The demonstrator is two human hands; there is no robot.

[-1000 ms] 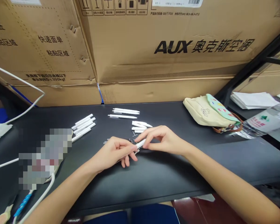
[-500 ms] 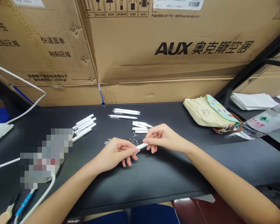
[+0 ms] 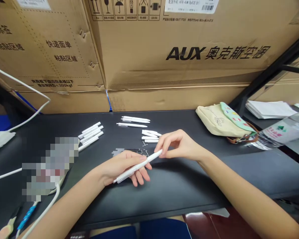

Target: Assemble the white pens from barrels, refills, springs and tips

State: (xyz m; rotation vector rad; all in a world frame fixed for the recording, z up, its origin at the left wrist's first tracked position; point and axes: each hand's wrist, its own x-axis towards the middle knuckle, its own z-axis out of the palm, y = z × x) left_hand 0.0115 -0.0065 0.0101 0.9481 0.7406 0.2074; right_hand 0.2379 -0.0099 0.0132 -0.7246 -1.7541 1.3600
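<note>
A white pen (image 3: pixel 131 172) lies slantwise across my left hand (image 3: pixel 119 166), held under the thumb with the fingers below. Its tapered tip points up and right, where my right hand (image 3: pixel 178 144) pinches the end between thumb and fingertips. Just beyond the left hand lie several thin pen refills (image 3: pixel 119 151), partly hidden by it. Small springs (image 3: pixel 145 143) rest beside them. Several short white pen front parts (image 3: pixel 149 136) lie behind the right fingers. White pen barrels (image 3: pixel 91 133) form a group further left, and 3 whole white pens (image 3: pixel 132 125) lie at the back.
On the black table (image 3: pixel 164 196), a blurred-out object (image 3: pixel 52 169) and a white cable (image 3: pixel 48 207) are at left. A cream pouch (image 3: pixel 214 121) and a lying plastic bottle (image 3: pixel 279 132) are at right. Cardboard boxes (image 3: pixel 176 76) stand behind.
The pen, earlier mostly covered by the fingers, now shows along its whole length across my left palm. My left hand has turned palm-up somewhat, and the right fingers have moved to the pen's tip.
</note>
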